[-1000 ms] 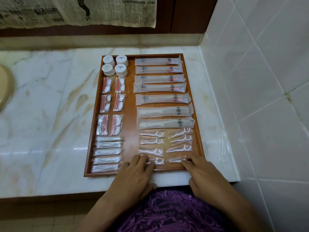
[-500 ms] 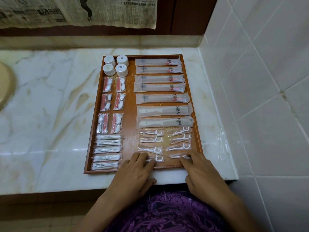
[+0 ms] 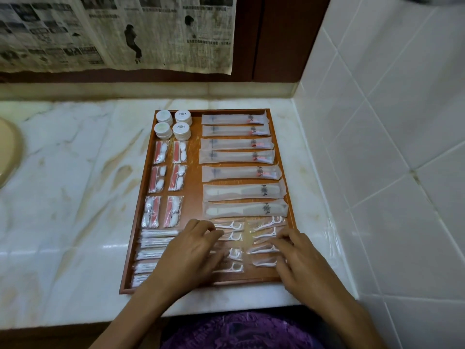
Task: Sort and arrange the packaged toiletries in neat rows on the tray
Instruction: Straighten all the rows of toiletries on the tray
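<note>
On a veined marble counter (image 3: 75, 197), a rectangular wooden tray (image 3: 193, 187) holds crinkly clear-wrapped floss picks (image 3: 232, 226) at its near right. Left hand (image 3: 191, 253) and right hand (image 3: 299, 258), fingers loosely spread, have moved farther up the packets.

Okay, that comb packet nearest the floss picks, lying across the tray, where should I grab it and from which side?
Judging from its pose, pinch the comb packet at its right end, by the printed emblem, coming from above. It lies flat and crosswise on the tray, with another packet tight behind and floss picks in front, so the long edges are crowded. The right hand is nearest that end.
</note>
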The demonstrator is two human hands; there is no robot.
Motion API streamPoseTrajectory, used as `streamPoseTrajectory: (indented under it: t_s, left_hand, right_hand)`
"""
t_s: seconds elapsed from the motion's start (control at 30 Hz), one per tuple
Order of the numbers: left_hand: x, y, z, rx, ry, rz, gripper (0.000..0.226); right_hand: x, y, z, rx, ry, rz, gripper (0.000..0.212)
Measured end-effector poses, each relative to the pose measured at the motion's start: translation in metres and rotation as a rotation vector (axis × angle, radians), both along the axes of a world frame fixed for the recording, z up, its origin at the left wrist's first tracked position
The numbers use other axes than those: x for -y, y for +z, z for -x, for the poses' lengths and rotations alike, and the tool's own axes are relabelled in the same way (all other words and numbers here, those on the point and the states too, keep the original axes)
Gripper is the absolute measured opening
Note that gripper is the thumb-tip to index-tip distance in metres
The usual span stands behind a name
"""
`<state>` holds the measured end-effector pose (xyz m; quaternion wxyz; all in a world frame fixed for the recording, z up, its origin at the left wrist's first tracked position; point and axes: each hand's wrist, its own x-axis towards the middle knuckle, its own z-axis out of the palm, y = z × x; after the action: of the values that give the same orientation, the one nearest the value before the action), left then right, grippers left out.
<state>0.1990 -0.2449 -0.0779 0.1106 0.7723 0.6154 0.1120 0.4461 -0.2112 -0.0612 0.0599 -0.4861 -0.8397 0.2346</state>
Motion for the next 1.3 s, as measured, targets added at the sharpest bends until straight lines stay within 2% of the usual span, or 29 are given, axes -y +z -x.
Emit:
streamPoseTrajectory:
  t_s: [0.4,0.77,0.97,1.13,1.3]
  left_hand:
    - [-0.143,0.021,0.046,0.174,0.199,-0.087,0.029]
    - [-0.255,0.006,0.081,0.232,0.345,-0.072,0.024]
    - [-0.287,0.0,0.087,0.213,0.415,-0.068,0.024]
    - [-0.296,-0.004,0.088,0.193,0.383,-0.057,0.013]
    - [-0.299,-0.009,0.091,0.138,0.347,-0.025,0.01]
  right_hand:
    - [-0.149,0.012,0.037,-0.177,-0.064,-0.037,0.031]
    - [-0.278,-0.01,0.063,-0.162,-0.136,-0.042,0.029]
    - [-0.311,-0.021,0.072,-0.205,-0.19,-0.094,0.024]
    - [-0.321,-0.027,0.073,-0.226,-0.209,-0.091,0.021]
    - [-0.324,-0.037,0.074,-0.184,-0.168,-0.073,0.022]
